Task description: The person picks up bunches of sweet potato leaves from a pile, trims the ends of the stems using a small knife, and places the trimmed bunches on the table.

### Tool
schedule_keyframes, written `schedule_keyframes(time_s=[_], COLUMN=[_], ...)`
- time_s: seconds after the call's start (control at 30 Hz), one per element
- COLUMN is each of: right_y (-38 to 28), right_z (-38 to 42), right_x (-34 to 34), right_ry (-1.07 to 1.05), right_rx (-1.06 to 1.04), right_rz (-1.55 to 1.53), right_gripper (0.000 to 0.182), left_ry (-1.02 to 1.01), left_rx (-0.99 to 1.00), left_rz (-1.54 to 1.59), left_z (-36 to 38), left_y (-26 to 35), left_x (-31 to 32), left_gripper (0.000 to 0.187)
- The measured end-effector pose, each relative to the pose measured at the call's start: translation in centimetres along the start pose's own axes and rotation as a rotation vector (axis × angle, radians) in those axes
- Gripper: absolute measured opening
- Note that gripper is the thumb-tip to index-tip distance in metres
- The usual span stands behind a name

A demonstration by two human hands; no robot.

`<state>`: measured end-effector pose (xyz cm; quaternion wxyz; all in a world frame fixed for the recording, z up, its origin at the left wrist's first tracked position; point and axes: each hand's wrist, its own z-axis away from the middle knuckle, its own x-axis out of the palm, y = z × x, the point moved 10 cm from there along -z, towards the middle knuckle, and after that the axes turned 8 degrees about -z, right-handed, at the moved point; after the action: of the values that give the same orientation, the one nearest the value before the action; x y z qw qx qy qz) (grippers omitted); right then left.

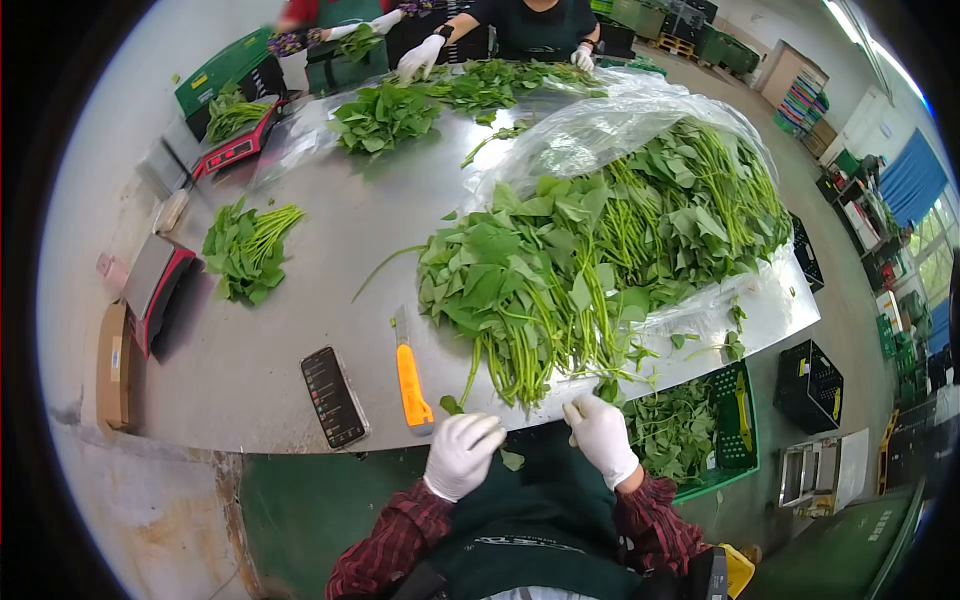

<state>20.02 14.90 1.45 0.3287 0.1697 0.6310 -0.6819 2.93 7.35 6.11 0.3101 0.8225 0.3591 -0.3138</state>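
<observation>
My left hand (465, 455), in a white glove, is at the table's front edge with its fingers curled together. One small leaf (512, 460) shows just off its fingertips, and another leaf (450, 405) lies on the table above its knuckles. Across a short gap, my right hand (602, 437), also gloved, is closed with thumb and forefinger pinched; what either hand holds is too small to make out. Right in front of both is a large pile of leafy green stems (510, 290), cut ends toward me.
An orange-handled knife (410, 385) and a phone (335, 397) lie left of the pile. A bunch of greens (250, 250) and red scales (160, 285) are farther left. A green crate (738, 425) of leaves stands below right. Two people work across the metal table (330, 270).
</observation>
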Motion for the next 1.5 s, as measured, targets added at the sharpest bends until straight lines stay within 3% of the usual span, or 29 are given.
schedule_keyframes(time_s=[0.07,0.1,0.2,0.23,0.37,0.43,0.5,0.57,0.7,0.83,0.9,1.03,1.07,1.1,1.13,1.17,1.23,1.27,1.43,1.47,1.5], right_y=[-0.3,1.3,-1.6,-1.4,3.5,5.7,5.7,4.2,0.7,4.4,3.0,2.9,3.8,2.8,3.5,3.8,3.3,3.2,4.6,5.2,5.2], right_z=[-1.3,-1.4,-3.9,-4.5,-8.2,-10.3,-10.5,-8.8,-3.9,-5.8,-3.4,-0.7,-0.4,-0.3,0.4,1.3,2.4,2.8,3.8,4.7,4.7], right_x=[-0.6,-2.8,-6.3,-7.6,-8.4,-6.2,-7.2,-11.6,-18.4,-16.5,-15.7,-14.7,-14.0,-13.7,-12.7,-11.6,-10.6,-10.3,-10.9,-11.6,-11.5], right_ry=[0.1,0.098,0.476,0.578,0.558,0.28,0.267,0.457,0.642,0.535,0.498,0.521,0.515,0.511,0.443,0.375,0.292,0.279,0.356,0.527,0.528], right_rx=[0.084,0.105,-0.227,-0.24,-0.066,-0.031,-0.06,-0.075,-0.094,-0.065,0.07,-0.008,-0.031,-0.122,-0.061,0.003,-0.023,-0.047,0.003,0.021,0.022], right_rz=[-0.26,-0.22,-0.048,0.054,0.349,0.426,0.424,0.226,-0.508,-0.273,-0.727,-0.735,-0.65,-0.56,-0.632,-0.702,-0.582,-0.57,-0.554,-0.701,-0.702], right_gripper=[0.019,0.019,0.015,0.017,0.023,0.027,0.029,0.028,0.018,0.017,0.02,0.02,0.019,0.018,0.018,0.018,0.015,0.015,0.016,0.021,0.021], left_ry=[-0.027,-0.007,-0.015,-0.016,-0.042,-0.086,-0.115,-0.133,-0.109,-0.131,-0.048,-0.05,-0.048,-0.096,-0.144,-0.144,-0.412,-0.411,-0.36,-0.291,-0.219], left_rx=[0.06,0.058,0.11,0.08,-0.01,-0.034,-0.014,0.008,0.013,-0.009,-0.062,-0.349,-0.348,-0.495,-0.646,-0.652,-0.803,-0.811,-0.941,-0.949,-0.955], left_rz=[0.08,0.142,0.141,0.165,0.232,0.254,0.28,0.282,0.286,0.287,0.385,0.711,0.709,0.881,1.053,1.053,1.311,1.462,1.491,1.476,1.461], left_z=[-1.0,-2.3,-4.1,-4.3,-3.2,-2.4,-1.7,-2.0,-4.2,-7.5,-9.7,-13.7,-14.7,-14.8,-14.5,-14.7,-13.7,-13.3,-11.0,-10.6,-10.2], left_y=[0.8,3.4,3.6,3.6,3.3,3.8,4.6,4.9,4.4,4.3,4.1,3.0,3.5,3.1,2.8,2.9,4.6,5.2,6.7,6.4,6.1], left_x=[0.6,2.0,2.0,2.1,3.4,4.5,5.4,5.4,4.9,5.7,5.4,6.9,7.4,9.2,10.8,10.9,13.8,14.6,15.2,15.3,15.3], left_gripper=[0.034,0.034,0.034,0.034,0.031,0.027,0.028,0.029,0.027,0.026,0.025,0.021,0.021,0.022,0.022,0.022,0.025,0.025,0.022,0.021,0.021])
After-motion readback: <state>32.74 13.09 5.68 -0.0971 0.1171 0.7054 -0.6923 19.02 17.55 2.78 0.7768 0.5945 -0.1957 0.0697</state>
